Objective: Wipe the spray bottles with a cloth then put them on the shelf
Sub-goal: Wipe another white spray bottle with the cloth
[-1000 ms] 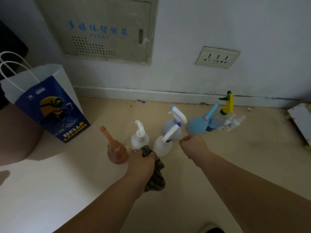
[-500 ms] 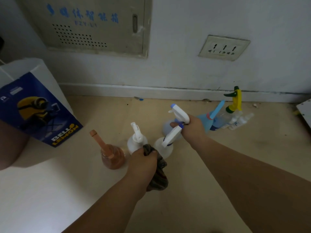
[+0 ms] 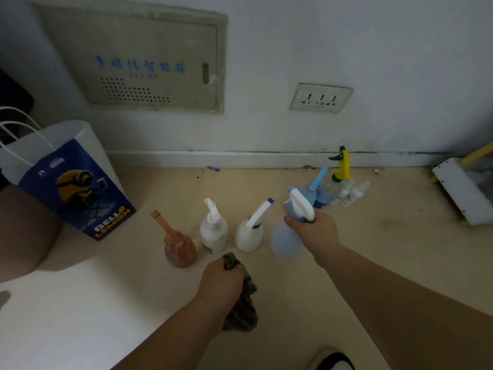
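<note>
My right hand (image 3: 313, 229) grips the neck of a pale blue spray bottle (image 3: 286, 243) with a white trigger head, lifted off the floor and tilted. My left hand (image 3: 221, 280) is closed around a dark crumpled cloth (image 3: 244, 303) that hangs below it. On the floor in front stand an orange bottle (image 3: 178, 248), a white bottle (image 3: 213, 232) and a second white bottle with a blue-tipped nozzle (image 3: 249, 233). Further back near the wall are a blue bottle (image 3: 310, 193), a yellow-and-green-headed bottle (image 3: 338, 174) and small white bottles (image 3: 354, 192).
A white and blue paper bag (image 3: 72, 180) stands at the left on the beige floor. The wall behind carries a metal panel (image 3: 138, 60) and a socket (image 3: 321, 98). A white board (image 3: 464, 190) lies at the right. A knee (image 3: 24, 231) is at far left, a shoe (image 3: 333, 360) below.
My right hand reached to the pale blue bottle, closed on its neck and lifted it toward me. My left hand kept the cloth and drew back slightly.
</note>
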### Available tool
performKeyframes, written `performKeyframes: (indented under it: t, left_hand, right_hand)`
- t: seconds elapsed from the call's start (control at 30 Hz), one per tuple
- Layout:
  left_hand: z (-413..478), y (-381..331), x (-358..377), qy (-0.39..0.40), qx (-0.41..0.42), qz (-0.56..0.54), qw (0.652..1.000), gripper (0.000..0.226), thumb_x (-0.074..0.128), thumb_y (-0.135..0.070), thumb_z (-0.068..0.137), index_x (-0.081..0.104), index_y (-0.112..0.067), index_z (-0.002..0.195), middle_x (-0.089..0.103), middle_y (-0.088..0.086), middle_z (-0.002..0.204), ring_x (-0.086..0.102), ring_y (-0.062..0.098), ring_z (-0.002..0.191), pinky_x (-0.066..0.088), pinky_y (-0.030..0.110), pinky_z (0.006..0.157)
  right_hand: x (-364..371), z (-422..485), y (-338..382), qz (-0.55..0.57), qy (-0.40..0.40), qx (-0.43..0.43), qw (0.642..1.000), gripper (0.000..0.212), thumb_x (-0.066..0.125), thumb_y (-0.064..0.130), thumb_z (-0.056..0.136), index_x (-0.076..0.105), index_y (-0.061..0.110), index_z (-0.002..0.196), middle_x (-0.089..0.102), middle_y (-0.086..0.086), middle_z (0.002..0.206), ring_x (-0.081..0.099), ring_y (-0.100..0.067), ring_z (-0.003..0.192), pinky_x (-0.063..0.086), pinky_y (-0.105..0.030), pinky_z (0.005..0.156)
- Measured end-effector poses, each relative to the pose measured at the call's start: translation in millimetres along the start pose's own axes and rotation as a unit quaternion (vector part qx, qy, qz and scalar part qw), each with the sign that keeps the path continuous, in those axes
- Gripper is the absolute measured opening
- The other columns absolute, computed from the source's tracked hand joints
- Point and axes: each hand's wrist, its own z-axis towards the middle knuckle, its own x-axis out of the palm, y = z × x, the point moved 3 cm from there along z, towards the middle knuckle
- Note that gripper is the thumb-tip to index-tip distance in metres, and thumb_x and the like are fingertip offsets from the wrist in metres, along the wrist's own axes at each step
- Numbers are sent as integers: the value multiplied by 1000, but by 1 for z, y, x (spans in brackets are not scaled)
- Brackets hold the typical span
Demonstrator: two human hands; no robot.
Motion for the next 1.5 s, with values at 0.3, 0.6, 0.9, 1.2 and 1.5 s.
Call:
performKeyframes:
  t: [0.3, 0.6, 0.9, 1.2, 1.5]
  left_hand:
    - [-117, -65, -26, -11, 124, 52, 991, 16, 59, -19, 99, 62, -20, 84, 69, 7, 81, 67, 19, 74, 57, 32, 72]
    - [-229, -103, -75, -38, 333, 258, 906, 71, 86, -75, 50, 59, -32, 99, 70, -6, 93, 71, 16, 79, 63, 47, 70]
    - [-239, -105, -73, -27, 367, 199, 908, 65, 89, -64, 49, 63, -39, 103, 73, -13, 96, 72, 7, 86, 63, 43, 76]
    - [-217, -116, -59, 0, 365, 141, 920, 51, 92, -57, 61, 65, -36, 99, 73, -17, 88, 69, -6, 73, 60, 20, 63]
    - [-202, -116, -73, 22, 231, -66, 971, 18, 60, -23, 102, 77, -15, 99, 78, 12, 90, 73, 12, 64, 56, 21, 48]
  right_hand:
    - [-55, -108, 107, -4, 127, -45, 991, 28, 86, 27, 85, 74, 14, 107, 76, -5, 103, 71, -18, 96, 63, -38, 81]
    - [-89, -226, 229, 53, 315, -105, 942, 23, 74, 24, 95, 73, 14, 116, 79, -1, 98, 75, -18, 85, 60, -29, 67]
    - [-91, -252, 237, 135, 359, -81, 920, 32, 63, 26, 99, 71, 9, 125, 76, -14, 122, 73, -25, 101, 63, -35, 80]
    - [-77, -224, 241, 99, 276, -58, 954, 28, 63, 36, 101, 77, 14, 113, 78, -4, 104, 70, -19, 89, 55, -37, 79]
    - [-84, -208, 247, 64, 232, -59, 969, 17, 73, 33, 92, 79, 18, 92, 71, 1, 80, 61, -16, 69, 46, -28, 61]
